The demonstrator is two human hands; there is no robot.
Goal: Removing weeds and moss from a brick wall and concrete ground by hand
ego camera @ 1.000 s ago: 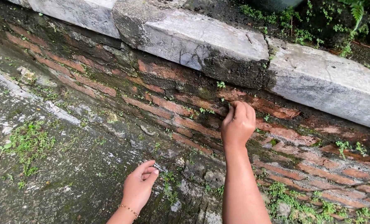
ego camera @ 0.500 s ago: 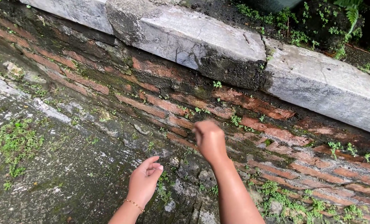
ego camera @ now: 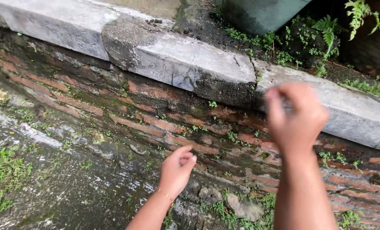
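brick wall (ego camera: 156, 123) w/ moss slopes under grey stone slabs (ego camera: 190, 64) along its top edge. right hand (ego camera: 298, 117) raised in front of slabs, blurred, fingers curled, can't tell if holding anything. left hand (ego camera: 177, 170) loosely open, near small weeds (ego camera: 230, 136) in wall's lower bricks.

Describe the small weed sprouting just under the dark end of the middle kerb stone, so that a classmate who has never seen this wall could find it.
Start at the grey kerb stones capping the old brick wall. Find the middle stone's blackened right end. Just below it one tiny bright green sprig grows alone from the dark joint, higher than the other weeds.
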